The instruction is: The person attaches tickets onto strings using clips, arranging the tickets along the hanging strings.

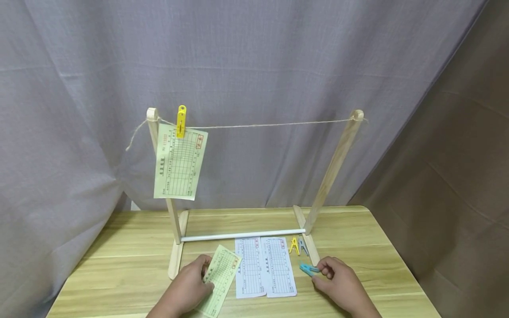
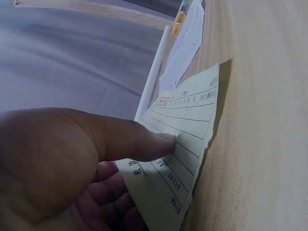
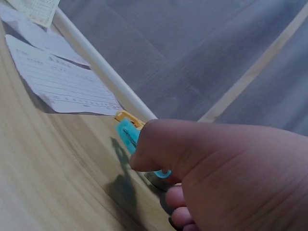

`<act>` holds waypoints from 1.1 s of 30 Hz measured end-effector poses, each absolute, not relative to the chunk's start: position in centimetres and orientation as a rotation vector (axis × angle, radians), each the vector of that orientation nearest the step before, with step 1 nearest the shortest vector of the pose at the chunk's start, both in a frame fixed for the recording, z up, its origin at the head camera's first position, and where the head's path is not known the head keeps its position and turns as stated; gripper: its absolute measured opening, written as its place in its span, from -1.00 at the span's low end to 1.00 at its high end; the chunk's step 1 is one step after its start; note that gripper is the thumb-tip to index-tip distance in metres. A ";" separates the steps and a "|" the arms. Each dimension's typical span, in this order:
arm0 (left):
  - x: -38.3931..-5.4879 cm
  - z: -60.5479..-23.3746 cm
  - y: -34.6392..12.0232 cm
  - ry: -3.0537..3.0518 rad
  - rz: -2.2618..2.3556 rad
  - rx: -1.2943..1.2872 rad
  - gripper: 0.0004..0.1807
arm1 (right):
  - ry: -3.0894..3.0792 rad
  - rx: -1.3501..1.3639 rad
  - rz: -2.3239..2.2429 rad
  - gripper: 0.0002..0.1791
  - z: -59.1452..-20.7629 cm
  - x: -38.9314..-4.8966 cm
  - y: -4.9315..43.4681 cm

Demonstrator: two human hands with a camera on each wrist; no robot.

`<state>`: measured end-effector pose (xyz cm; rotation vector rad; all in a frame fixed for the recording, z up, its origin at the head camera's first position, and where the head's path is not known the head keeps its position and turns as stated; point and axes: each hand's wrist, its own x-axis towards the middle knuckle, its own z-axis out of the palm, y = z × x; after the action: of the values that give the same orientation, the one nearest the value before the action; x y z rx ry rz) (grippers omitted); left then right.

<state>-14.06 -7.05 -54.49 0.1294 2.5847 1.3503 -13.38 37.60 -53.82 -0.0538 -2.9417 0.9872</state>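
Observation:
Between thumb and fingers my left hand pinches a pale green printed slip, held by its left side just over the table; the left wrist view shows my thumb flat on its face. My right hand pinches a blue clothespin by one end, a little above the table. Two white printed slips lie side by side between my hands. A yellow clothespin and a grey clothespin rest beyond them. Another green slip hangs from the string under a yellow clothespin.
A wooden frame stands on the table, with a left post and a right post. A thin string joins their tops, and a white rod joins them low down. Behind hangs a grey curtain.

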 end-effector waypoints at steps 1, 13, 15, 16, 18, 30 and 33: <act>-14.1 -54.5 -7.1 2.587 1.344 0.130 -0.35 | -2.948 -0.074 1.011 -0.68 -53.7 -13.4 37.6; -14.1 -54.4 -7.2 2.753 1.231 0.128 -0.65 | -2.871 -0.302 1.361 -0.60 -52.7 -13.5 37.5; -14.2 -54.4 -7.3 2.756 1.233 0.118 -0.66 | -2.815 -0.287 1.433 -0.58 -52.7 -13.5 37.5; -14.2 -54.4 -7.4 2.753 1.237 0.112 -0.65 | -2.789 -0.280 1.471 -0.57 -52.7 -13.5 37.5; -14.3 -54.4 -7.5 2.734 1.261 0.106 -0.63 | -2.733 -0.257 1.547 -0.56 -52.6 -13.5 37.4; -14.4 -54.7 -8.2 2.624 1.508 0.077 -0.72 | -2.471 -0.108 1.812 -0.54 -52.6 -13.0 35.8; -14.5 -54.6 -8.1 2.602 1.568 0.043 -0.76 | -2.442 -0.105 1.831 -0.49 -52.4 -13.0 35.5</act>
<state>-14.46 -8.14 -54.64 0.0426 2.6018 1.5683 -12.98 35.54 -52.37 -0.1049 -2.4417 1.8313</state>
